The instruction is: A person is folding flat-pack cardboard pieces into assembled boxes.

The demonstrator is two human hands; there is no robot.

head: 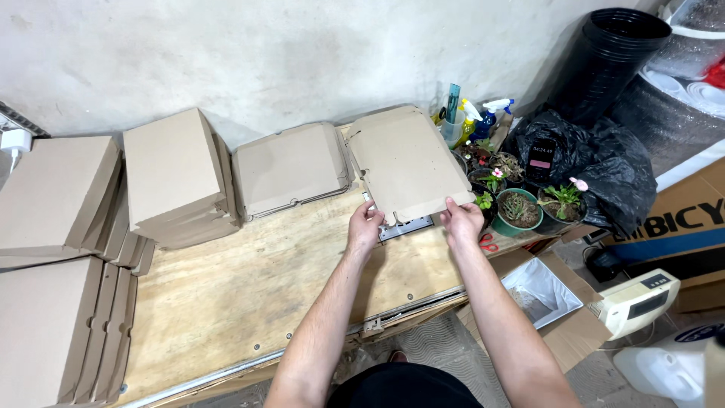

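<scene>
Brown cardboard is what both hands hold: a flat, unfolded box sheet [408, 162] lying at the back of the wooden worktop [249, 295], tipped up a little. The left hand [365, 227] pinches its near edge, fingers closed on the card. The right hand [462, 219] grips the same edge just beside it, fingers closed on it too. More flat boxes [291, 168] lie to the left, and folded box stacks [175, 177] stand further left. Small potted plants [518, 208] sit at the right, with spray bottles [483, 117] behind them.
</scene>
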